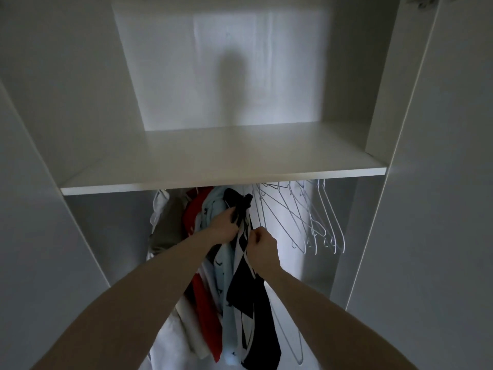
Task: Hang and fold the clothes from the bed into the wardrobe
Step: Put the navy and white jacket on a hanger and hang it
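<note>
A black-and-white garment [248,292] hangs under the wardrobe shelf [221,182], rightmost of several hung clothes. My left hand [225,222] grips its upper part near the shoulder. My right hand [262,249] pinches a white strip of the same garment a little lower. To its left hang a light blue garment [226,284], a red one [202,297] and a grey one [166,228]. The rail is hidden behind the shelf edge.
Several white wire hangers [314,222] hang bare to the right of the clothes. The upper compartment [226,145] above the shelf holds nothing. White side panels [373,209] close in the hanging space on both sides.
</note>
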The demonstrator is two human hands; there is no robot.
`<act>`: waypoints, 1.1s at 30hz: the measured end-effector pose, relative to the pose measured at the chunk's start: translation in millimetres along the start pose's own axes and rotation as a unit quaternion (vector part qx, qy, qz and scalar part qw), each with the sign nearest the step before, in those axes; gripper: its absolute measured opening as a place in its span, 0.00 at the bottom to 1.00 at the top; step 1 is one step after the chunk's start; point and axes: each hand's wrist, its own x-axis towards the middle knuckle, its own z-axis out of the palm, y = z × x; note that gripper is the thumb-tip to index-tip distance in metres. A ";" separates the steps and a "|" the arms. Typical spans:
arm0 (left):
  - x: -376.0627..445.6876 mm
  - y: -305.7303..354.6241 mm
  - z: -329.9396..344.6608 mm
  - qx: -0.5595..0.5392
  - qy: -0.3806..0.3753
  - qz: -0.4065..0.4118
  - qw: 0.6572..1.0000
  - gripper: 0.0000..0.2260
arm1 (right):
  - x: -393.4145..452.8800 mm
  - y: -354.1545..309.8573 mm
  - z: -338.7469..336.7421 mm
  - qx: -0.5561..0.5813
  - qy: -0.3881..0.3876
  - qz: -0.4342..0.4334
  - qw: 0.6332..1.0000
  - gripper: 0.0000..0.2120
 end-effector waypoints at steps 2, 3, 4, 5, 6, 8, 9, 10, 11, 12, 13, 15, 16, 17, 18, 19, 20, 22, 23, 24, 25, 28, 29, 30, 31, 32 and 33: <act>0.9 -8.5 -8.2 0.026 0.019 0.010 0.999 0.17 | 13.0 4.0 4.7 -0.009 0.001 0.004 1.000 0.13; 2.1 -13.6 -12.8 0.032 0.023 0.013 0.999 0.17 | 19.6 5.4 6.6 -0.014 0.001 0.003 1.000 0.13; 2.5 -18.8 -18.6 0.035 0.023 0.018 0.999 0.19 | 26.6 6.0 8.8 -0.019 -0.002 0.001 1.000 0.13; 1.3 -22.8 -24.8 0.040 0.021 0.026 0.999 0.21 | 33.0 5.7 10.9 -0.022 -0.004 -0.002 1.000 0.13; -1.1 -26.1 -30.9 0.042 0.020 0.034 0.998 0.25 | 39.2 4.9 12.4 -0.026 -0.006 -0.004 1.000 0.13; -4.7 -33.3 -41.8 0.048 0.025 0.048 0.997 0.29 | 50.4 3.5 16.1 -0.037 -0.008 -0.014 0.999 0.13; -5.7 -35.6 -47.2 0.049 0.034 0.053 0.997 0.29 | 55.8 2.2 17.8 -0.043 -0.009 -0.019 0.999 0.13; -7.3 -36.9 -52.1 0.047 0.041 0.059 0.996 0.29 | 60.8 0.8 19.1 -0.050 -0.009 -0.023 0.998 0.13; -8.8 -38.2 -56.2 0.046 0.047 0.066 0.996 0.29 | 66.1 -1.2 20.4 -0.056 -0.007 -0.025 0.998 0.12; -10.5 -39.9 -60.1 0.049 0.053 0.074 0.995 0.29 | 72.0 -3.6 22.0 -0.061 -0.006 -0.027 0.998 0.11; -12.1 -43.0 -63.3 0.054 0.063 0.081 0.993 0.29 | 78.0 -6.3 24.3 -0.065 -0.006 -0.027 0.998 0.11; -15.8 -48.5 -67.4 0.074 0.085 0.101 0.989 0.27 | 88.7 -10.8 26.4 -0.071 -0.010 -0.017 0.997 0.11; -18.1 -50.7 -68.5 0.086 0.098 0.109 0.985 0.25 | 93.5 -12.4 26.9 -0.078 -0.018 -0.012 0.997 0.11; -19.8 -52.1 -69.5 0.094 0.113 0.121 0.982 0.24 | 97.4 -13.5 27.9 -0.089 -0.031 -0.009 0.996 0.11; -21.9 -52.7 -70.0 0.101 0.126 0.135 0.978 0.23 | 99.9 -14.0 29.0 -0.103 -0.048 -0.006 0.994 0.11; -23.0 -52.9 -70.8 0.103 0.135 0.148 0.974 0.22 | 101.4 -13.7 30.9 -0.116 -0.065 -0.003 0.991 0.12; -24.5 -52.4 -71.1 0.101 0.138 0.156 0.973 0.22 | 102.4 -12.4 33.7 -0.129 -0.083 0.002 0.988 0.12; -28.4 -50.2 -71.4 0.089 0.133 0.158 0.974 0.22 | 100.4 -7.2 40.7 -0.157 -0.130 0.017 0.979 0.13; -30.3 -48.1 -70.9 0.087 0.133 0.160 0.974 0.22 | 98.7 -4.7 44.1 -0.171 -0.154 0.022 0.973 0.13; -32.6 -46.1 -70.2 0.090 0.137 0.168 0.972 0.21 | 96.9 -3.5 46.4 -0.183 -0.172 0.026 0.968 0.13; -34.4 -44.4 -69.4 0.093 0.142 0.178 0.969 0.21 | 95.3 -3.1 47.8 -0.190 -0.182 0.029 0.964 0.14; -41.0 -37.2 -69.3 0.088 0.155 0.186 0.966 0.19 | 93.8 -3.5 46.9 -0.199 -0.192 0.032 0.960 0.16; -43.6 -35.7 -70.1 0.085 0.154 0.181 0.968 0.18 | 92.2 -1.9 46.1 -0.199 -0.194 0.033 0.960 0.16; -46.6 -34.6 -70.9 0.085 0.154 0.172 0.969 0.18 | 89.9 1.0 45.0 -0.196 -0.194 0.034 0.961 0.15; -49.2 -34.8 -71.7 0.084 0.154 0.162 0.971 0.18 | 86.9 4.9 43.3 -0.190 -0.191 0.034 0.962 0.15; -52.3 -36.4 -72.5 0.082 0.154 0.152 0.973 0.18 | 82.9 9.0 41.4 -0.182 -0.181 0.032 0.966 0.14; -55.5 -39.2 -72.3 0.081 0.155 0.145 0.974 0.18 | 79.0 13.7 38.3 -0.173 -0.156 0.024 0.972 0.13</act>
